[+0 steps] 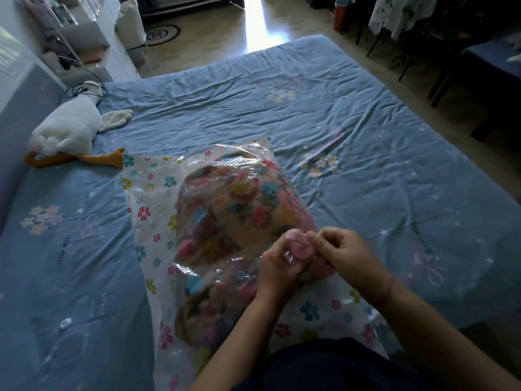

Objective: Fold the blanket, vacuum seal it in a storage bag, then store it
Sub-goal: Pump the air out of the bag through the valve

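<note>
A clear storage bag [146, 210] printed with small flowers lies on the blue bed in front of me. Inside it sits the folded floral blanket [239, 210], bulging the plastic. A pink round valve [300, 246] stands on the bag's top near its right side. My left hand [277, 266] pinches the plastic and the valve from the left. My right hand [346, 255] closes its fingers on the valve's right side. Both hands meet over the valve.
The blue bedsheet [366, 136] spreads wide around the bag. A white plush goose [67, 131] lies at the left by the headboard. A small white cap [65, 323] rests on the sheet at lower left. Chairs and a table stand at the right, shelves at upper left.
</note>
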Available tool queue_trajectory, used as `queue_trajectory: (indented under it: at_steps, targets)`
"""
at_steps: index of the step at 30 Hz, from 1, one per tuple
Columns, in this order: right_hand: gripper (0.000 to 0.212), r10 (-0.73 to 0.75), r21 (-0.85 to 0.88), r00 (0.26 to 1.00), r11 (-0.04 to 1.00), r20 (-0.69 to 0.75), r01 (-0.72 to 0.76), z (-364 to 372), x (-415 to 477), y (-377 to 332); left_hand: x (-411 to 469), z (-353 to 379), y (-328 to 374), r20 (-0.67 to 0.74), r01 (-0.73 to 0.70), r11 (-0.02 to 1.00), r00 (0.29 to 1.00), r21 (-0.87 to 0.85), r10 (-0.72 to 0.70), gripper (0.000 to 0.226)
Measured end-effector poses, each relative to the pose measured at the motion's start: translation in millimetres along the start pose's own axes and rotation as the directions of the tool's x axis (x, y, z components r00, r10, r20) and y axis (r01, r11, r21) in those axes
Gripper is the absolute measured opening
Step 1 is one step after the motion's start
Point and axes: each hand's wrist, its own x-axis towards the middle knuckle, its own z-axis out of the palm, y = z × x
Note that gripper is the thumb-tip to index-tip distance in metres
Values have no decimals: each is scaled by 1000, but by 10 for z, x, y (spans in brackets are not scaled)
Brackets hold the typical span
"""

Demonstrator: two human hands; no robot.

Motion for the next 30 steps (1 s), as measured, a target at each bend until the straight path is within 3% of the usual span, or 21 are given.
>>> queue_trajectory:
  at_steps: [4,6,9,11,13,17,20,22,24,26,28,30]
  targets:
    - [34,-293,332,955,906,45,262,-177,-74,-551,32,-24,-32,-12,-19,1000,1000,-13,19,37]
    - [33,-325,344,945,893,42,292,-185,-66,-540,20,-22,-26,-21,-26,1000,999,-17,26,39]
    - [43,-127,93,992,987,-18,128,-75,0,-143,6,-1,19,-25,-21,1000,999,7,21,37]
    - [70,44,-75,999,996,-26,-46,-15,-4,70,-15,19,53,-2,-11,1000,1000,19,11,37]
    - [80,73,-97,997,993,-17,-75,-11,-26,55,-26,22,49,-7,-5,1000,1000,18,5,37]
    - [37,-214,216,976,955,29,203,-146,-63,-421,29,-17,-14,-25,-4,999,1000,-33,4,41]
    - [34,-321,490,945,836,70,247,-223,-81,-531,3,-9,-18,-19,5,999,1000,-46,-6,42]
    - [37,-247,400,965,896,87,193,-168,-42,-339,-20,8,-15,-19,13,999,1000,-38,-14,39]
    - [46,-52,225,995,974,83,32,-76,-17,-71,-24,12,4,-23,19,1000,1000,-22,-19,36]
    - [56,129,74,988,988,80,-135,-16,-13,122,-35,19,30,-2,12,1000,1000,-8,-12,36]
    - [53,116,35,991,992,64,-118,5,-11,125,-42,6,66,4,0,1000,1000,-18,0,36]
    - [49,-45,91,998,995,39,42,-49,-37,-145,-9,-17,60,-6,-10,999,1000,-32,10,38]
